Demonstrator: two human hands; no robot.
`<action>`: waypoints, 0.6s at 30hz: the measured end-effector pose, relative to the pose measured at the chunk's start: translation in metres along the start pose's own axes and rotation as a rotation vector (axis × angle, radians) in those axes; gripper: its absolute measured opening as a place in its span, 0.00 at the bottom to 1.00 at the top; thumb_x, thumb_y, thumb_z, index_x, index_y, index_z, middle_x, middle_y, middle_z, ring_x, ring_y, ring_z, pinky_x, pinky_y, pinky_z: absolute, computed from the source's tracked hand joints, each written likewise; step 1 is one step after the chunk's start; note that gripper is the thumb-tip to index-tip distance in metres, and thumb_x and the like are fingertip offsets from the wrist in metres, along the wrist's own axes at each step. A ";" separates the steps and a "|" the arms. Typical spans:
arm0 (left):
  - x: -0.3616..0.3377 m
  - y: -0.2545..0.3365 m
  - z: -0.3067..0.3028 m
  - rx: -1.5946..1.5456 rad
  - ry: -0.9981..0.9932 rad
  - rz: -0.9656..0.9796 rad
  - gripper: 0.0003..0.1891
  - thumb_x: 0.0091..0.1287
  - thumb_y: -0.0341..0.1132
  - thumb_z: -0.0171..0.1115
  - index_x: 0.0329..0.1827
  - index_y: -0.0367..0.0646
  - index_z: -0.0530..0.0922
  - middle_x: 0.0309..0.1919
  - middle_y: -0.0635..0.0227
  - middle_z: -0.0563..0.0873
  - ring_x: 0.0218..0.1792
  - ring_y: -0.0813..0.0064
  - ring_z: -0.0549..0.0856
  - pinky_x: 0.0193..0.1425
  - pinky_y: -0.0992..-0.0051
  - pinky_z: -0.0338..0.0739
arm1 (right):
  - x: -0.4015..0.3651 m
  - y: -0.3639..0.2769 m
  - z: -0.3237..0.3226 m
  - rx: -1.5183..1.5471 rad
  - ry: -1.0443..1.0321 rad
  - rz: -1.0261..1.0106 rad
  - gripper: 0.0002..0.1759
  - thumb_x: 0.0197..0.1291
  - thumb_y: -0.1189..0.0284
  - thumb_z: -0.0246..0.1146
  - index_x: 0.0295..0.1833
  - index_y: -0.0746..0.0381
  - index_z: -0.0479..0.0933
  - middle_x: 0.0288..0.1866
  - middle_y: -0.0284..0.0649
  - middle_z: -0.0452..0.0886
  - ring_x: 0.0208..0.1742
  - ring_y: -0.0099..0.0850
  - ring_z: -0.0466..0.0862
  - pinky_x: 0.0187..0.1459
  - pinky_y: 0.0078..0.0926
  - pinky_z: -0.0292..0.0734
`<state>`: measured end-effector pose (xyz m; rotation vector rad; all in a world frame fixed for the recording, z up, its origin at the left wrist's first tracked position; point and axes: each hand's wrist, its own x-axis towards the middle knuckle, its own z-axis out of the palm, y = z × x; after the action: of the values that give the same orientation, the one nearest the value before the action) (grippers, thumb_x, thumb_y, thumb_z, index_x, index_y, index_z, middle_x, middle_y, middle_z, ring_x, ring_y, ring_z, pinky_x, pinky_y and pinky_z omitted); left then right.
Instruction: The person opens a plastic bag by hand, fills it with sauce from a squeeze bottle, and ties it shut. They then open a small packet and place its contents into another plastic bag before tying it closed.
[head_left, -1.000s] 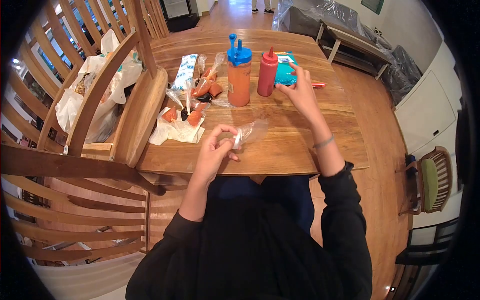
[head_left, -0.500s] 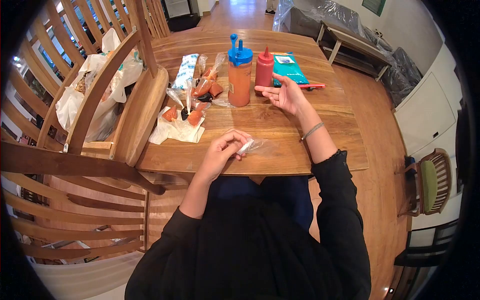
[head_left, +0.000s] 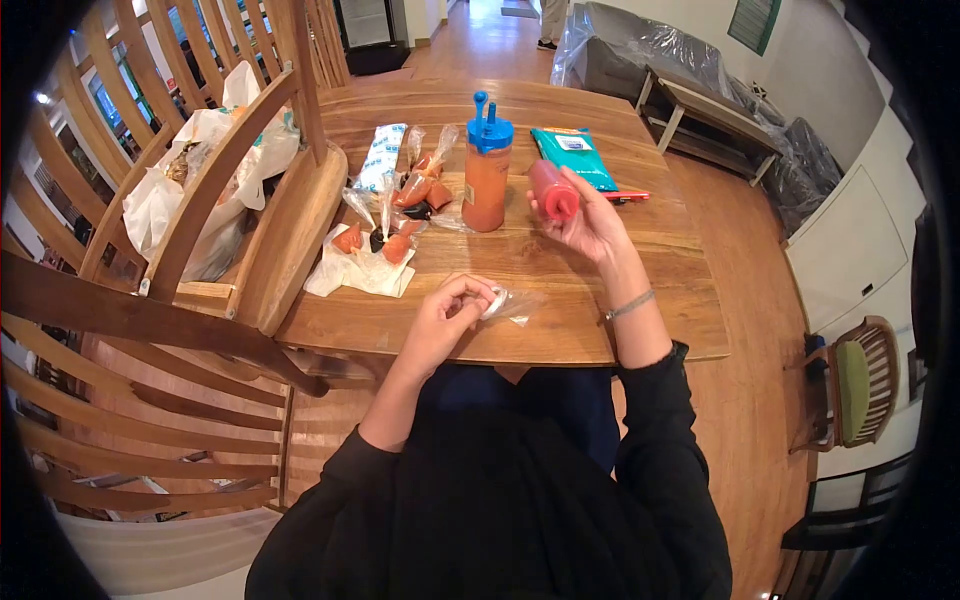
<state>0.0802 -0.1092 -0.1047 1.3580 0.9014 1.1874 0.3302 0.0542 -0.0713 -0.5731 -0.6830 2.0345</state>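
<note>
My right hand (head_left: 590, 222) holds a red squeeze bottle (head_left: 555, 190), tilted with its round base toward me, above the wooden table. Near the front edge, my left hand (head_left: 462, 303) pinches a small clear plastic bag (head_left: 513, 303) with something white at its gathered end. Between and behind the hands stands a tall orange bottle (head_left: 486, 185) with a blue lid. Tied bags of red and dark sauce (head_left: 424, 190) lie left of it, and more sauce bags (head_left: 397, 247) rest on a cream napkin (head_left: 362, 272).
A teal packet (head_left: 575, 155) and a blue-and-white packet (head_left: 382, 157) lie farther back on the table (head_left: 660, 300). To the left, a white bag (head_left: 215, 190) sits on a wooden chair (head_left: 270, 240). A person (head_left: 552, 22) stands in the far background.
My right hand has closed round the red bottle, lifted it off the table and tipped it. My left hand still holds the plastic bag. The view has shifted slightly.
</note>
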 end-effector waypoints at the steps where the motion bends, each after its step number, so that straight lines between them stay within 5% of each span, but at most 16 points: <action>1: -0.001 0.003 0.000 0.001 -0.005 0.005 0.05 0.74 0.30 0.61 0.45 0.40 0.83 0.57 0.68 0.82 0.45 0.84 0.80 0.44 0.82 0.76 | -0.017 0.003 0.023 -0.093 0.042 -0.140 0.35 0.73 0.56 0.63 0.78 0.52 0.57 0.60 0.57 0.79 0.51 0.44 0.87 0.42 0.33 0.87; 3: -0.003 0.010 0.001 0.028 -0.023 0.043 0.05 0.73 0.29 0.62 0.47 0.40 0.84 0.58 0.68 0.82 0.48 0.83 0.80 0.45 0.82 0.76 | -0.036 0.005 0.043 -0.158 0.094 -0.341 0.39 0.74 0.63 0.63 0.82 0.45 0.50 0.65 0.60 0.76 0.56 0.47 0.85 0.54 0.43 0.86; 6: -0.004 0.024 0.005 0.087 -0.060 0.128 0.08 0.71 0.29 0.65 0.51 0.41 0.84 0.60 0.67 0.80 0.51 0.83 0.79 0.48 0.81 0.76 | -0.059 0.005 0.060 -0.098 0.089 -0.388 0.38 0.72 0.66 0.64 0.81 0.51 0.53 0.67 0.57 0.75 0.62 0.44 0.83 0.61 0.47 0.83; 12: -0.012 0.049 0.016 0.151 -0.063 0.174 0.16 0.66 0.26 0.72 0.56 0.40 0.83 0.63 0.67 0.79 0.51 0.83 0.78 0.46 0.83 0.74 | -0.095 0.006 0.093 -0.222 -0.048 -0.518 0.31 0.65 0.72 0.70 0.70 0.61 0.66 0.67 0.46 0.77 0.63 0.35 0.81 0.65 0.43 0.78; 18: -0.016 0.063 0.021 0.341 0.048 0.172 0.22 0.63 0.27 0.75 0.60 0.40 0.79 0.58 0.69 0.83 0.43 0.84 0.79 0.40 0.83 0.72 | -0.111 0.012 0.115 -0.492 -0.054 -0.702 0.43 0.54 0.75 0.78 0.73 0.64 0.65 0.65 0.42 0.76 0.63 0.32 0.80 0.64 0.36 0.77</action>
<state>0.0906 -0.1383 -0.0437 1.7144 1.0739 1.2388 0.3062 -0.0752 0.0211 -0.4616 -1.2337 1.2310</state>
